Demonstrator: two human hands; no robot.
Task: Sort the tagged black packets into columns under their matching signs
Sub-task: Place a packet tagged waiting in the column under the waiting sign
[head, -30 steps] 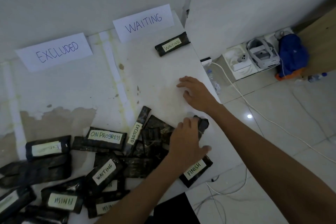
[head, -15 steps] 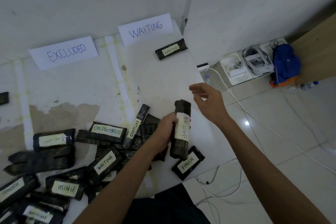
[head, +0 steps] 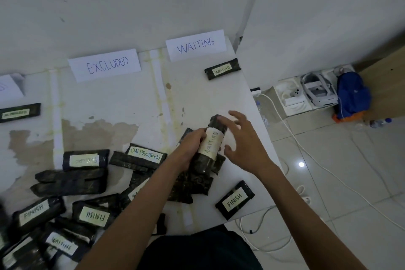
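Note:
My left hand (head: pixel 190 146) grips a black packet tagged WAITING (head: pixel 210 144), held on end above the pile. My right hand (head: pixel 245 138) hovers beside its top with fingers spread, and I cannot tell whether they touch it. Under the WAITING sign (head: pixel 195 44) lies one WAITING packet (head: pixel 222 69). The EXCLUDED sign (head: pixel 105 65) has no packet below it. One ON PROGRESS packet (head: pixel 19 112) lies at the far left. A pile of black packets (head: pixel 72 182) covers the near table, among them a FINISH packet (head: pixel 235 199) and an ON PROGRESS packet (head: pixel 144 154).
The white table (head: pixel 131 103) ends at its right edge near my right hand. On the tiled floor to the right lie white cables (head: pixel 291 138), a headset in a white box (head: pixel 315 92) and a blue bag (head: pixel 351 94). A wall rises behind the signs.
My left hand lifted the WAITING packet out of the pile and turned its tag into view. My right hand left the table and came close to the packet's top.

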